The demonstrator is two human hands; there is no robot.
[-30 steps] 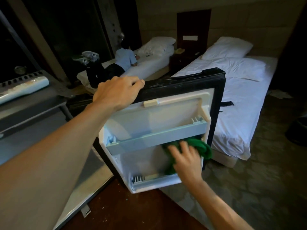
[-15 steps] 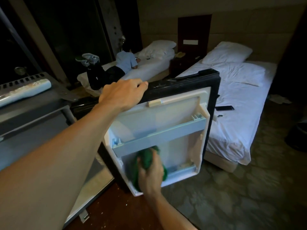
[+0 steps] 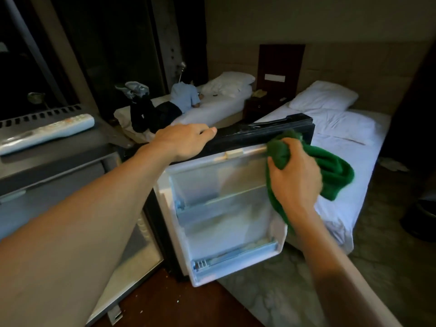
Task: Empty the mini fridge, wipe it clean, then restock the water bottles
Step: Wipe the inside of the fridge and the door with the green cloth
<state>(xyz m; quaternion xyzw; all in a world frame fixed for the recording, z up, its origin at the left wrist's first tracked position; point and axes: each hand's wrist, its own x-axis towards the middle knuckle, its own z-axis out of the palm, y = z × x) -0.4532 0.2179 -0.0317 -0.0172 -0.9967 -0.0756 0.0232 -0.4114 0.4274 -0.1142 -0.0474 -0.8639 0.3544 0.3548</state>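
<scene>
Beside the near bed [image 3: 354, 147], the mini fridge door [image 3: 212, 180] stands open, holding nothing: rigid but free to swing, so you steady it by its top edge. The green cloth [image 3: 335, 175], soft and limp, bunches against the door's upper corner. Your left hand [image 3: 186, 140] curls over that edge; your right hand [image 3: 296, 180] clutches the cloth. Room looks tight bedside, freer toward the floor.

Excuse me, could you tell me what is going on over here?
A person is cleaning the open mini fridge door. Their left hand grips the door's top edge to steady it, while the right hand holds a bunched green cloth against the inner lining near its top edge. The door shelves look empty.
</scene>
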